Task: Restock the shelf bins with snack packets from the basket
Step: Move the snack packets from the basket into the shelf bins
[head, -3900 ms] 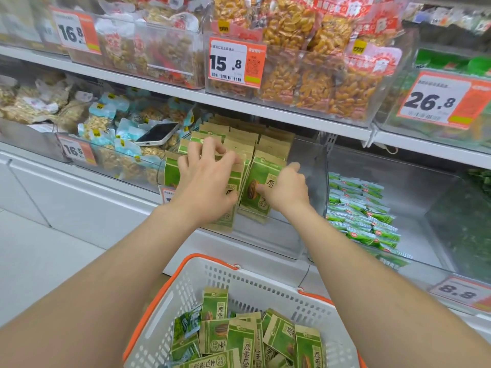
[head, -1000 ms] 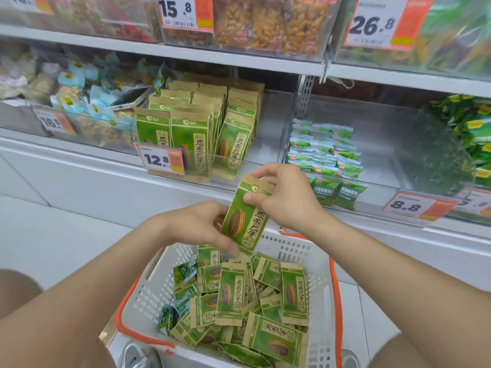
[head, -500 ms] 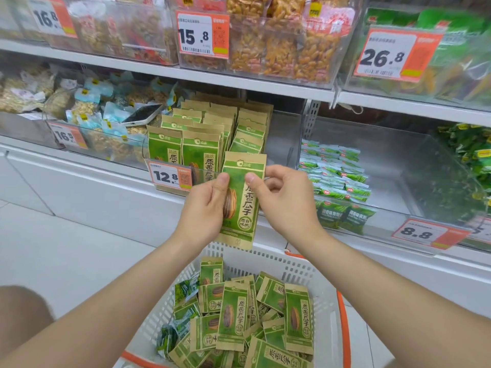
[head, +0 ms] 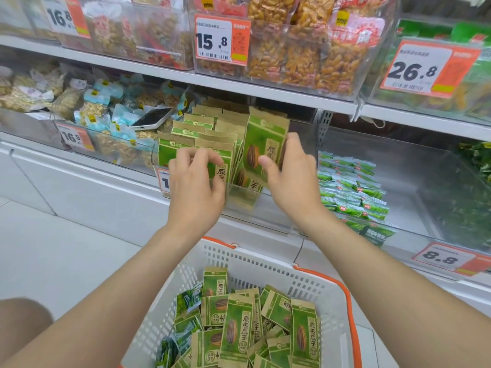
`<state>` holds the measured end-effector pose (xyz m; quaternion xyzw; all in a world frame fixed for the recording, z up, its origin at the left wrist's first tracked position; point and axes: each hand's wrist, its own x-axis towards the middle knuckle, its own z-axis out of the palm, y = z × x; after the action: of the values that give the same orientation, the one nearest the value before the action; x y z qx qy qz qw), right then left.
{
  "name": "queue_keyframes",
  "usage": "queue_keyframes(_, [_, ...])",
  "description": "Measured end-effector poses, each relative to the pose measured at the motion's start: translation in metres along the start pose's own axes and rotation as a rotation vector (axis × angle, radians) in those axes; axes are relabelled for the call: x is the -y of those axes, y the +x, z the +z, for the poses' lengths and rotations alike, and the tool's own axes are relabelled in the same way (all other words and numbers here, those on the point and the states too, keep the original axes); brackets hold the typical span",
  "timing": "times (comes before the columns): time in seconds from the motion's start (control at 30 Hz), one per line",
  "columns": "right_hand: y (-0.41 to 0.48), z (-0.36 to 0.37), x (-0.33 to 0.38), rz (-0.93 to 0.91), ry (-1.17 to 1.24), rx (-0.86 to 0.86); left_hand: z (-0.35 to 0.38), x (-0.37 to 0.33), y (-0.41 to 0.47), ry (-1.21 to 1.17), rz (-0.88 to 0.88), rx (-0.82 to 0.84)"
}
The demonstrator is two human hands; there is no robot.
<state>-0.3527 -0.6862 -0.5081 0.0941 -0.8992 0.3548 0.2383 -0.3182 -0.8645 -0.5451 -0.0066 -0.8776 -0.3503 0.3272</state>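
Observation:
My right hand [head: 292, 179] grips a green and tan sunflower seed packet [head: 261, 144] upright at the right side of the clear shelf bin [head: 268, 211]. My left hand [head: 196, 187] reaches into the same bin, its curled fingers on the front packets of the standing rows [head: 186, 144]. Below, the white basket with an orange rim [head: 265, 264] holds several more of the same packets [head: 239, 328], lying loose.
A phone [head: 151, 118] lies on the nut packets in the bin to the left. To the right, a clear bin holds small green packets [head: 353, 189]. Price tags 15.8 [head: 220, 39] and 26.8 [head: 425, 70] hang on the upper shelf's bins.
Both hands have lifted the packet from above the basket into the shelf bin. The left hand has let go of it and moved to the front rows.

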Motion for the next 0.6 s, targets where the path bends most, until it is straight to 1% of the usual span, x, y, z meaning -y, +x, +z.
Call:
queue_keyframes(0.07, [0.008, 0.011, -0.004, 0.081, -0.1, 0.122, 0.0, 0.0, 0.0, 0.045, -0.029, 0.029])
queue_keyframes(0.13, [0.019, 0.026, -0.012, 0.2, -0.103, 0.227, 0.0, 0.001, 0.002, 0.072, -0.052, 0.063])
queue_keyframes(0.2, [0.029, 0.036, -0.017, 0.337, -0.083, 0.322, 0.002, 0.001, 0.003, 0.086, -0.083, 0.088])
queue_keyframes(0.27, [0.037, 0.042, -0.022, 0.484, -0.006, 0.395, 0.005, 0.0, 0.004, 0.101, -0.102, 0.089])
queue_keyframes(0.33, [0.041, 0.044, -0.022, 0.567, 0.063, 0.441, 0.009, -0.001, 0.004, 0.105, -0.105, 0.079])
queue_keyframes(0.4, [0.042, 0.045, -0.021, 0.52, 0.005, 0.46, 0.012, -0.003, 0.004, 0.107, -0.117, 0.075])
queue_keyframes(0.47, [0.044, 0.048, -0.018, 0.516, -0.039, 0.416, 0.015, -0.003, 0.004, 0.111, -0.125, 0.067])
queue_keyframes(0.6, [0.05, 0.046, -0.016, 0.533, -0.047, 0.216, 0.017, -0.001, 0.006, 0.107, -0.121, 0.062])
